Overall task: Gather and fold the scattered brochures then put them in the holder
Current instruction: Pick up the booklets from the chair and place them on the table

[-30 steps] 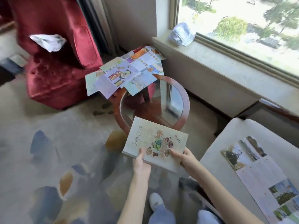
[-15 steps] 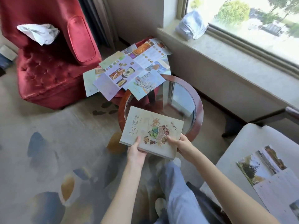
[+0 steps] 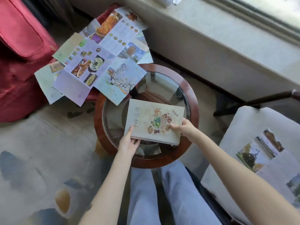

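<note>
A folded beige brochure (image 3: 151,117) with a food picture and printed characters lies over the glass top of a round wooden table (image 3: 194,111). My left hand (image 3: 129,142) grips its near left corner and my right hand (image 3: 184,128) holds its right edge. Several unfolded colourful brochures (image 3: 97,62) overlap in a heap on the table's far left edge, spilling toward the red armchair. Another unfolded brochure (image 3: 266,153) with landscape photos lies on a pale cushioned seat at the right. No holder is in view.
A red armchair (image 3: 19,51) stands at the left. A stone window ledge (image 3: 227,34) runs along the back. The pale seat (image 3: 243,124) is close on my right. Patterned carpet (image 3: 40,151) covers the floor, and my legs in light trousers are below the table.
The view has moved in over the table. Both hands have carried the folded brochure forward, from in front of the table's near rim to over the glass top.
</note>
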`<state>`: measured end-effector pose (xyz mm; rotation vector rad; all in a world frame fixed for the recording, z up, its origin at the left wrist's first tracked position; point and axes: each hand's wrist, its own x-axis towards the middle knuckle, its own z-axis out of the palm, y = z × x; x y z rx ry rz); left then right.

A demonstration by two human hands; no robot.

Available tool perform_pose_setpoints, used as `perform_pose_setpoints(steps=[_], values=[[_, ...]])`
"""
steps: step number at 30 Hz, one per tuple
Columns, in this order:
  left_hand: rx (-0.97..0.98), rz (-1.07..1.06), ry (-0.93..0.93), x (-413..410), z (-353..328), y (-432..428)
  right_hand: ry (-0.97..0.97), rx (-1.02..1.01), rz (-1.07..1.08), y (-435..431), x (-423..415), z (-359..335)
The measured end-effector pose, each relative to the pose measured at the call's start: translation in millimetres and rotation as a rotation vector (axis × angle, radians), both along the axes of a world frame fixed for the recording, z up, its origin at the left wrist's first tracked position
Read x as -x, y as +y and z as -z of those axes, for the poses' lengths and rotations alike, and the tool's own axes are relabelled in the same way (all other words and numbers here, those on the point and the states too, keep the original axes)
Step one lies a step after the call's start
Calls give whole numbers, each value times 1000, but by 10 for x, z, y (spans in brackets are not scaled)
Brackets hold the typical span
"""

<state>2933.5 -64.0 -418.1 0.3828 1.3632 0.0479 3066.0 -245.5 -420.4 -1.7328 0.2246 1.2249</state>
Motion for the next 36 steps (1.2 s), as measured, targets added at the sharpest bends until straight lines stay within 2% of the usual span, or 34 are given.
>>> perform_pose_setpoints(steps=[5,8,11,13,14,16,18,20,23,26,29,32,36], values=[[61,109,17,-170,486,-128,-98,140,75,-86,-112,413],[-99,433,170,-197,673,-203,-220,240,65,-87,-189,599],[-452,870,356,-132,657,-200,-291,322,12,-77,-184,671],[-773,1102,403,-71,566,-226,-303,363,12,-57,-116,681],[-979,1205,359,-74,511,-272,-311,379,37,-31,-71,678],[-1367,1342,126,-190,480,-405,-388,449,80,43,27,674],[-1589,1452,-76,-435,554,-506,-573,659,44,148,125,664],[-1666,1539,-112,-725,665,-539,-788,781,62,277,193,645],[-1787,1769,28,-979,887,-537,-1014,666,-10,510,179,685],[-1831,1807,215,-979,1116,-408,-1034,515,-314,591,93,835],[-1809,1836,242,-898,1208,-301,-1041,507,-518,474,43,1007],[-1836,1808,201,-864,1266,-282,-1082,582,-617,439,51,1098],[-1858,1768,196,-866,1321,-277,-1117,633,-619,466,58,1149]])
